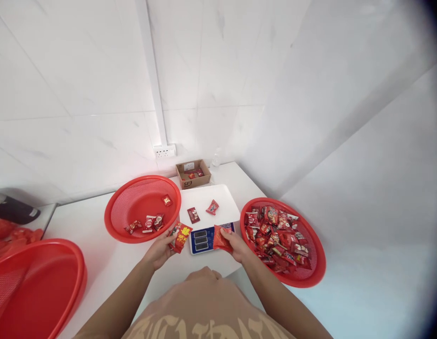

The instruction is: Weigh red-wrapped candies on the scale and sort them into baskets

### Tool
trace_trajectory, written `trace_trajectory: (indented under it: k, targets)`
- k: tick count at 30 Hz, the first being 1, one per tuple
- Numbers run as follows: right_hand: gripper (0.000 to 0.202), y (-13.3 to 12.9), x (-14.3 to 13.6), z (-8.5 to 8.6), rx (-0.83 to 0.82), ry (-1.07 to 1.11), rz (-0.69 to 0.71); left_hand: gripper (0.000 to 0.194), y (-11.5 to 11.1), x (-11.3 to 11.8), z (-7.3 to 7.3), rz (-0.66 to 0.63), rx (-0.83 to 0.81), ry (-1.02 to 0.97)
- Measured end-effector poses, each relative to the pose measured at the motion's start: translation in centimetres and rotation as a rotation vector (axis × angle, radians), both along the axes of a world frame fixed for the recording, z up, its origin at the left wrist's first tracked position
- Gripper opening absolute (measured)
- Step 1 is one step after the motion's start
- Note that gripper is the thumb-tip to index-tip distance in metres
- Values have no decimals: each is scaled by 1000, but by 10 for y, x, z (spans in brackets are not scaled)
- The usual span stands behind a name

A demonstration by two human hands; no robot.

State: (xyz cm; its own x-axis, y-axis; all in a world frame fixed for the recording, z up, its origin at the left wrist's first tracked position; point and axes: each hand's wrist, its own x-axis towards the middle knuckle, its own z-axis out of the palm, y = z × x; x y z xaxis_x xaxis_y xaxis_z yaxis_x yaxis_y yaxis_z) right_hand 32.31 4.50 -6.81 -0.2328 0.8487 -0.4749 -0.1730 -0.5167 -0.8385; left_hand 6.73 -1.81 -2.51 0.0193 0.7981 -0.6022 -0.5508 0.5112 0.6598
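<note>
My left hand point(159, 250) is closed on a red snack packet with yellow lettering point(182, 236), just in front of the left red basket's rim. In my right hand point(237, 245) is a plain-looking red packet point(221, 239), held over the blue display panel point(200, 241) of a weighing scale. Two small packets lie apart on the scale's white pan point(225, 194): a dark red flat one point(193, 215) and a pinkish-red wrapped one point(212, 207). The left basket point(114, 221) holds several small packets, and the right basket point(319, 245) has a large heap of red packets.
Behind the scale stands a cardboard box point(190, 183) with some packets inside. Beside it is a clear bottle point(216, 157). A large red basin point(79, 263) is at the lower left, with red bags point(13, 238) and a dark object point(17, 212) behind. A socket point(165, 150) is on the wall.
</note>
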Motion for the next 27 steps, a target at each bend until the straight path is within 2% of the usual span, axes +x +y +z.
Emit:
trace_trajectory:
  k: [3,7,10,13,17,20,23,25,27]
  targets:
    - [25,13,-18,3,-148,26,-22,36,0,4,0,-6,-8,0]
    - [27,36,-35,18,-71,107,-53,33,0,9,1,-21,-13,0]
    - [46,43,-36,22,-31,-84,-74,31,-2,10,-2,-35,-25,6]
    - [62,33,-30,14,32,-371,-115,33,-5,11,-6,-69,-33,11]
    - [53,8,-19,-5,88,-415,-72,36,-9,18,-11,-151,-53,42]
    - [41,0,4,-13,223,-464,-111,39,-10,25,-10,-208,-56,45]
    - [38,0,48,-15,376,-720,-190,46,-9,29,-6,-215,-64,-16]
    - [39,-1,85,-16,323,-945,-143,46,-8,30,-4,-201,-83,-73]
    - [41,-4,117,-18,177,-1121,39,42,-7,30,-4,-183,-95,-112]
